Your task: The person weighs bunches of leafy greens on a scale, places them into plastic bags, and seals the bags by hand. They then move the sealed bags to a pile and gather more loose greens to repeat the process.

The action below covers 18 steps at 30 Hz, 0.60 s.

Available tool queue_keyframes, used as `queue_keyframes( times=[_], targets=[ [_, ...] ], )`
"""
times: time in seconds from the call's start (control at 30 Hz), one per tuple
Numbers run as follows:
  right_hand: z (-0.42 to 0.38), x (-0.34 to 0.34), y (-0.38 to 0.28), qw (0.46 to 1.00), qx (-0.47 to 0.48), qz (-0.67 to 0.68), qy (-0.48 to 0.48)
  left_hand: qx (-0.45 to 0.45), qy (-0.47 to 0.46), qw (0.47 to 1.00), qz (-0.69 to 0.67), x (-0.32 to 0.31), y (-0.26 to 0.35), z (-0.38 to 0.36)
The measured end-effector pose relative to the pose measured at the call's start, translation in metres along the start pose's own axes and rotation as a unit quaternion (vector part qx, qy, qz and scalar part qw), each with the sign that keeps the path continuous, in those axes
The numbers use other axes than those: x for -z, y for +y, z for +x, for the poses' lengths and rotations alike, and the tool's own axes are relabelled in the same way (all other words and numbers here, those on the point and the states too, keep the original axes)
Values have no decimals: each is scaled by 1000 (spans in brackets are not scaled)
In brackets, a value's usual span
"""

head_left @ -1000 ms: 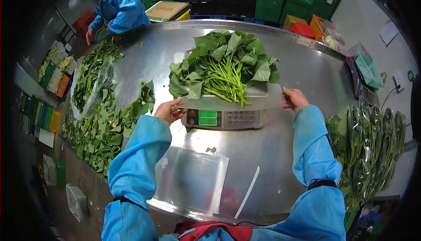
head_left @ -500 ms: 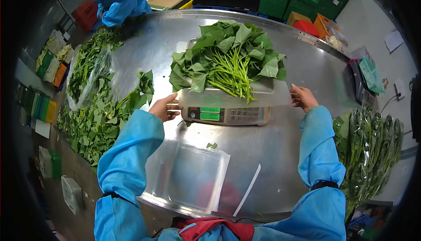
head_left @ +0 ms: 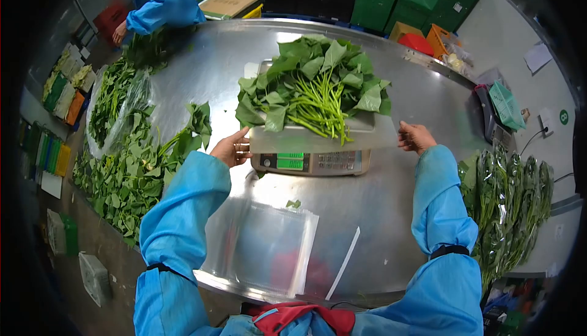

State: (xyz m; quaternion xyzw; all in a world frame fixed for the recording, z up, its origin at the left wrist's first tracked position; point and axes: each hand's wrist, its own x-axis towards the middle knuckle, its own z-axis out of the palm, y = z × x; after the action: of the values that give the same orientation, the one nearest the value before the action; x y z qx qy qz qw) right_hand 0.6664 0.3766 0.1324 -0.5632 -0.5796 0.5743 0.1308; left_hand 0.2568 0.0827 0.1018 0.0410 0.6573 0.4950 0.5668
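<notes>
A bunch of leafy greens (head_left: 315, 88) lies on the pan of a digital scale (head_left: 330, 163), stems toward me. Under the stems a clear plastic bag (head_left: 275, 140) spreads over the front of the scale, partly covering its keypad and green display. My left hand (head_left: 233, 147) pinches the bag's left corner. At the other end my right hand (head_left: 416, 137) grips its right corner between thumb and fingers. A stack of flat clear bags (head_left: 269, 247) rests on the metal table (head_left: 379, 214) between my forearms.
Loose greens (head_left: 125, 189) and a bagged heap (head_left: 107, 107) cover the left side. Packed greens (head_left: 507, 207) lie at the right edge. A white strip (head_left: 343, 262) is near the front. A co-worker's blue sleeve (head_left: 162, 6) shows at the back left, with crates (head_left: 428, 3) behind the table.
My hands keep hold of the bag's corners, and its edge sits slightly higher over the keypad. The view has shifted a little. The co-worker's hand has moved left.
</notes>
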Motion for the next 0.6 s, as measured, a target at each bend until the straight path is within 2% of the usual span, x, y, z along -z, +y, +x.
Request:
queue_keyframes(
  times=[0.1, 0.27, 0.3, 0.47, 0.6],
  targets=[
    [11, -7, -4, 1000, 19, 4, -13, -12, -42, 999, 1, -9, 4, 0],
    [16, -23, -14, 999, 25, -41, -8, -10, -22, 1000, 0, -16, 7, 7],
    [15, -25, -18, 998, 24, -66, 4, -15, -53, 998, -7, -14, 4, 10],
    [13, -26, -19, 996, 26, -83, -9, -12, -55, 998, 1, -20, -2, 15],
    [22, -23, -3, 999, 19, -5, -50, -25, -78, 997, -18, -15, -10, 31]
  ],
)
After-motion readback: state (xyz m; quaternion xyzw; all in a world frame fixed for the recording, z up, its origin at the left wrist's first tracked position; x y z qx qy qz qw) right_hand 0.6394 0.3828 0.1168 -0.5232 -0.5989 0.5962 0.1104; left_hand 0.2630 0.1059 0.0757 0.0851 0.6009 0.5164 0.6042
